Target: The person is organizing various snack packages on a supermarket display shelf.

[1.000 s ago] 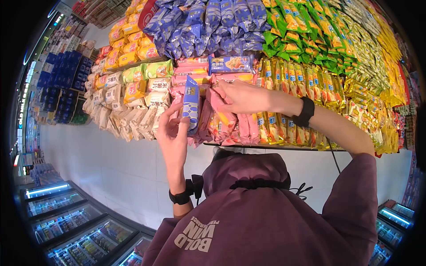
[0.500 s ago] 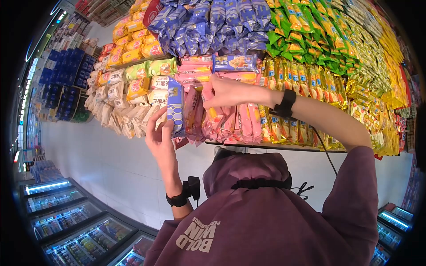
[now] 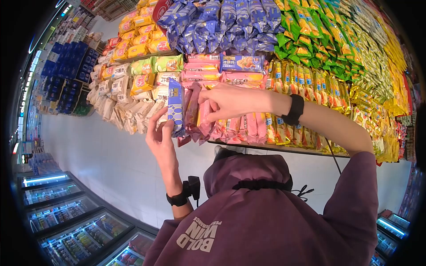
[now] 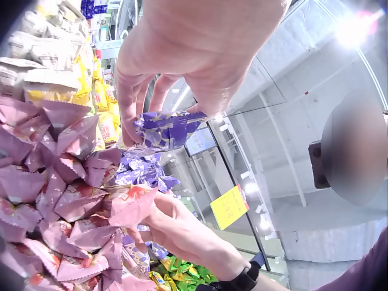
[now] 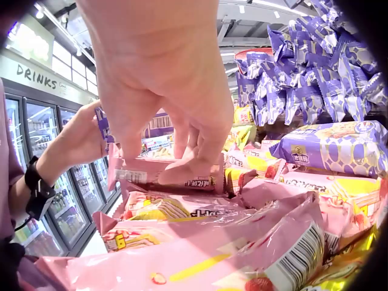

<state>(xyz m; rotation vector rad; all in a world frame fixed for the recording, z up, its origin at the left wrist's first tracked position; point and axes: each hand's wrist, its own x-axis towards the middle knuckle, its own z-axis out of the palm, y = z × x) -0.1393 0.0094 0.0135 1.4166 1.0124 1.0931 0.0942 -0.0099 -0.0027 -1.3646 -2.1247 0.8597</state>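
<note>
Head: from above, facing down over pink packets (image 3: 233, 127). Left wrist: close to left grip (image 4: 182, 54), rolled sideways, ceiling (image 4: 279, 127) in frame. Right wrist: low, close, facing across packets, drinks fridges (image 5: 76, 209) at frame left. Wrist views share pink packets.

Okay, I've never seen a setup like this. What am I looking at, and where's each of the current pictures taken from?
There is no machine: a person works with two bare hands. The wide, round picture is taken from the head, looking forward and down. The other two are taken from the wrists, each showing one hand up close.

In the head view, wrapped goods lie in piles: pink packets near the middle, white packets to the left, golden packets to the right, and blue packets farther back. The left hand holds a blue packet; the right hand grips a pink packet.
</note>
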